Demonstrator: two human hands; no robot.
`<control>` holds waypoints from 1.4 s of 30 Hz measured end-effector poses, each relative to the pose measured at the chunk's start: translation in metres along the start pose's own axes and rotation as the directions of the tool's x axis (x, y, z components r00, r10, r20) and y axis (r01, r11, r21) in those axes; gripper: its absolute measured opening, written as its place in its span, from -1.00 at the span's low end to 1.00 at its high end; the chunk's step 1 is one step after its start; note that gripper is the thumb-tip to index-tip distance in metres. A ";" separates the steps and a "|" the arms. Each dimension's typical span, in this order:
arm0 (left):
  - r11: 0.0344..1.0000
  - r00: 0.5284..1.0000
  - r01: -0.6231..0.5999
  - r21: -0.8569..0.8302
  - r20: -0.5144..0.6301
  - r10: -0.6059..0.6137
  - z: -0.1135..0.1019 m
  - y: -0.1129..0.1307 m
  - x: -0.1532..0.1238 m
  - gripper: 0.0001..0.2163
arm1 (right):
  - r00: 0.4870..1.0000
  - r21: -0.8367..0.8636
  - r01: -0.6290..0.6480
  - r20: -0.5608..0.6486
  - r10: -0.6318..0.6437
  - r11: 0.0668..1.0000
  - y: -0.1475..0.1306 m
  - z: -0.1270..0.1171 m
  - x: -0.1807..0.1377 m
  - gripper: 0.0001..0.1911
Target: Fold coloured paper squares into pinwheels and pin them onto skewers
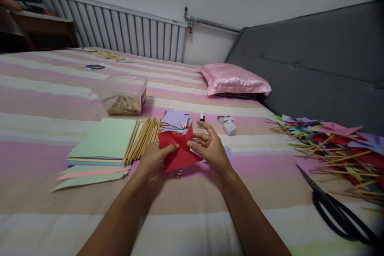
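Between my two hands a sheet of red paper (181, 158) with slits and raised corners is held above the bed. My left hand (154, 158) pinches its left side, thumb on top. The fingers of my right hand (211, 148) are curled at its upper right corner, thumb against the paper. Just beyond lies a stack of cut coloured paper squares (175, 119), purple on top. Thin wooden sticks (144, 140) lie in a bundle left of it. A small cluster of shiny beads or pins (179, 173) shows below the red sheet. Purple paper (227, 155) is partly hidden behind my right hand.
Larger coloured sheets (100, 138) are stacked at left. Behind them stands a clear plastic box (126, 96) with sticks inside. Black-handled scissors (336, 212) lie at right, near a pile of paper pinwheels on sticks (339, 148). A pink pillow (235, 80) rests farther back.
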State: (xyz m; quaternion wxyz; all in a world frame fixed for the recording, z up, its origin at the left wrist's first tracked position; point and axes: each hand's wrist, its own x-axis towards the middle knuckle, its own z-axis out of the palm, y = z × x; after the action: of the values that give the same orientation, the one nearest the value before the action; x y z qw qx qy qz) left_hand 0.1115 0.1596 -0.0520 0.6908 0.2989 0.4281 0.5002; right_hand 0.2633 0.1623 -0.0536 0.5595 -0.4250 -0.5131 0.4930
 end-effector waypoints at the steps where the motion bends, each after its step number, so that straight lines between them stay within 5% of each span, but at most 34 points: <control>1: 0.999 0.999 -0.022 -0.028 -0.035 0.021 0.001 0.002 0.000 -0.78 | 0.996 -0.044 0.066 -0.050 -0.068 0.997 -0.001 0.000 0.000 -0.28; 6: 0.991 0.982 -0.072 -0.112 -0.180 0.051 0.000 0.008 0.005 -0.84 | 0.912 -0.254 0.312 -0.192 -0.364 0.916 -0.007 0.001 -0.003 -0.71; 9: 0.981 0.975 -0.093 -0.172 -0.215 0.055 -0.001 0.009 0.008 -0.85 | 0.953 -0.255 0.289 -0.012 -0.302 0.923 -0.007 0.003 -0.007 -0.83; 12: 0.971 0.974 -0.097 -0.219 -0.222 0.047 -0.001 0.011 0.008 -0.88 | 0.954 -0.290 0.256 0.226 -0.194 0.922 -0.003 0.005 -0.011 -0.74; 16: 0.962 0.980 -0.089 -0.257 -0.195 0.038 0.001 0.011 0.007 -0.88 | 0.938 -0.356 0.270 0.306 -0.161 0.895 0.001 0.007 -0.011 -0.70; 25: 0.969 0.994 -0.096 -0.227 -0.076 0.081 -0.006 0.002 0.010 -0.82 | 0.972 -0.245 0.144 0.219 -0.090 0.959 0.001 0.015 -0.012 -0.88; 33: 0.962 0.977 -0.208 -0.179 -0.085 0.196 -0.005 -0.002 0.012 -0.81 | 0.999 -0.100 0.008 0.040 -0.004 0.995 0.008 0.022 -0.009 -0.73; 42: 0.963 0.957 -0.266 -0.043 -0.129 0.258 -0.004 -0.004 0.011 -0.77 | 0.994 -0.164 -0.061 -0.095 0.046 0.985 0.008 0.023 -0.009 -0.72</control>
State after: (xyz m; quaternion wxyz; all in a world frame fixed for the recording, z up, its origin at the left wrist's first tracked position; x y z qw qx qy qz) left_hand 0.1113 0.1686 -0.0606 0.5995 0.3013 0.4110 0.6171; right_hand 0.2395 0.1537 -0.0601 0.5314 -0.5060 -0.5148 0.4433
